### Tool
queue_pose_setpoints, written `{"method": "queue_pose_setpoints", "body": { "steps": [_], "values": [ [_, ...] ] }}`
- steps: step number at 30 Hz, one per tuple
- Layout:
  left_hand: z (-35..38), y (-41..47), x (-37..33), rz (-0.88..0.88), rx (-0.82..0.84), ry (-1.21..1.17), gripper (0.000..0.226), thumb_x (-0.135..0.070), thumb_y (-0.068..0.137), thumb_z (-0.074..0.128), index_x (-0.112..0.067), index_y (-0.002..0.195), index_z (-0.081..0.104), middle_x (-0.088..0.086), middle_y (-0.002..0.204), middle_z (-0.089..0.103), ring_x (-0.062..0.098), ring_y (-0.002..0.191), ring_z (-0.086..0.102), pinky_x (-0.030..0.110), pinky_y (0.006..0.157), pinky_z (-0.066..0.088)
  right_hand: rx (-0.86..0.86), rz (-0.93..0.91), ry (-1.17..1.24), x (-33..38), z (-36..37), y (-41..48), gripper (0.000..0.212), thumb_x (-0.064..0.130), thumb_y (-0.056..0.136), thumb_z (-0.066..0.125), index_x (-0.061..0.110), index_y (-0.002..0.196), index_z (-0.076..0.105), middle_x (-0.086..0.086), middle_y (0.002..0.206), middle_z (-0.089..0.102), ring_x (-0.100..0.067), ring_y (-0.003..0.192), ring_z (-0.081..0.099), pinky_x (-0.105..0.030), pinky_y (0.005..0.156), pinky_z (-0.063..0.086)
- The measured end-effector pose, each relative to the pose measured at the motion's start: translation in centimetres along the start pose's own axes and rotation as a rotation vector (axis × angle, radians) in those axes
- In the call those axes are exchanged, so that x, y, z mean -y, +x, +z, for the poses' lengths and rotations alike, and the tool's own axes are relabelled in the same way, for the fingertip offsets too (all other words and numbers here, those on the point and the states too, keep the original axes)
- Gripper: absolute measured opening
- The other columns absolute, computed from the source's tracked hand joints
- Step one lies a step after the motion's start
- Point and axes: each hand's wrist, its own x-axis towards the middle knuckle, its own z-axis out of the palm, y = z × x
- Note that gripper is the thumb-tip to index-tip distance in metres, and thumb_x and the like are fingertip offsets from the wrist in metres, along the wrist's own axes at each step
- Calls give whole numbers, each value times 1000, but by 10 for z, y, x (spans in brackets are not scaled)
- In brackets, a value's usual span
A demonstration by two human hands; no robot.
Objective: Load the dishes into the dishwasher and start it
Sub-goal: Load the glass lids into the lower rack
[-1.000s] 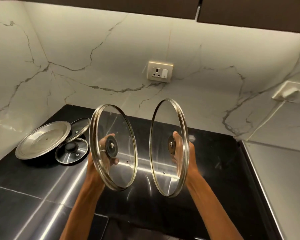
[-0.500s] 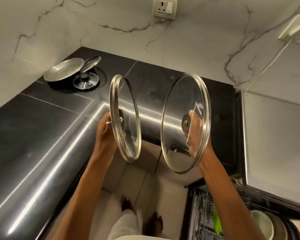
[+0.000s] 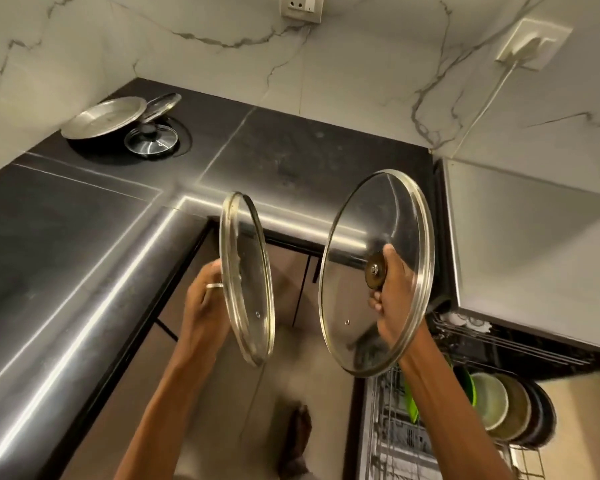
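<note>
I hold two glass pan lids upright in the air in front of the black counter. My left hand (image 3: 205, 303) grips the knob of the smaller glass lid (image 3: 248, 278), which is turned almost edge-on. My right hand (image 3: 394, 289) grips the brown knob of the larger glass lid (image 3: 371, 216), whose underside faces me. The open dishwasher's lower rack (image 3: 395, 431) shows at the bottom right, below the larger lid, with several plates and bowls (image 3: 503, 407) standing in it.
At the counter's far left corner lie a steel plate (image 3: 103, 117), a small glass lid with a black knob (image 3: 151, 142) and another lid (image 3: 161, 105). A steel appliance top (image 3: 520, 244) sits right. A socket and a plugged cable are on the marble wall.
Both lids have come back off the counter toward me and to the right. My view has tipped down, so the floor and the dishwasher rack now show.
</note>
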Motion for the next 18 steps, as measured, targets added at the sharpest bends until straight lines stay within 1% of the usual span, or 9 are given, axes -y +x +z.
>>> {"method": "queue_pose_setpoints", "body": {
  "steps": [1, 3, 4, 6, 10, 12, 15, 17, 18],
  "values": [
    [0, -8, 0, -4, 6, 30, 31, -51, 74, 64, -24, 89, 68, -5, 79, 67, 11, 70, 63, 24, 64, 52, -3, 1, -5, -5, -3, -8, 29, 45, 96, 60, 21, 80, 56, 0, 59, 45, -9, 39, 39, -19, 32, 31],
    [-1, -20, 6, 8, 64, 61, 22, -49, 81, 62, -28, 83, 68, -5, 73, 66, 8, 62, 61, 23, 57, 49, -4, 9, -34, -11, -11, -24, 31, 46, 95, 61, 23, 77, 53, -1, 60, 44, -10, 40, 39, -20, 33, 31],
    [1, -29, 5, -8, 53, 57, 18, -44, 86, 59, -30, 82, 69, -4, 76, 65, 11, 63, 61, 27, 59, 48, -4, 16, -42, -14, -16, -32, 32, 47, 95, 61, 23, 76, 52, -1, 60, 44, -11, 41, 38, -20, 34, 31],
    [0, -41, 10, -43, 32, 75, 21, -35, 92, 52, -32, 83, 71, 3, 82, 63, 17, 67, 60, 33, 62, 47, -12, 32, -37, -17, -26, -50, 31, 46, 95, 61, 24, 74, 53, -1, 61, 43, -11, 42, 37, -21, 34, 31],
    [10, -60, 6, -99, 57, 80, 26, -33, 92, 47, -21, 94, 70, 7, 85, 63, 19, 67, 58, 34, 60, 47, -78, 66, -5, -15, -47, -76, 33, 45, 95, 61, 20, 74, 54, -1, 58, 45, -9, 39, 38, -19, 32, 31],
    [17, -68, 8, -111, 56, 70, 27, -33, 94, 48, -16, 99, 69, 7, 82, 63, 19, 64, 57, 33, 58, 46, -93, 58, 2, -12, -57, -83, 32, 44, 95, 61, 19, 77, 54, -1, 59, 46, -9, 38, 39, -19, 32, 32],
    [25, -76, 15, -102, 68, 49, 27, -34, 94, 48, -16, 96, 67, 5, 72, 60, 25, 60, 51, 35, 55, 43, -119, 43, 19, -11, -73, -87, 29, 41, 95, 62, 18, 79, 54, -1, 59, 46, -8, 38, 39, -19, 31, 32],
    [35, -81, 17, -92, 69, 41, 28, -34, 91, 47, -14, 96, 66, 0, 68, 59, 25, 62, 49, 34, 56, 43, -117, 39, 39, -12, -88, -86, 28, 39, 96, 62, 18, 79, 55, 0, 58, 47, -7, 38, 39, -18, 31, 32],
    [40, -84, 18, -92, 74, 45, 25, -30, 95, 48, -12, 97, 66, -2, 69, 60, 25, 63, 50, 34, 57, 43, -111, 36, 52, -15, -97, -85, 27, 39, 96, 62, 19, 78, 57, 0, 58, 47, -7, 38, 39, -18, 32, 32]
  ]
}}
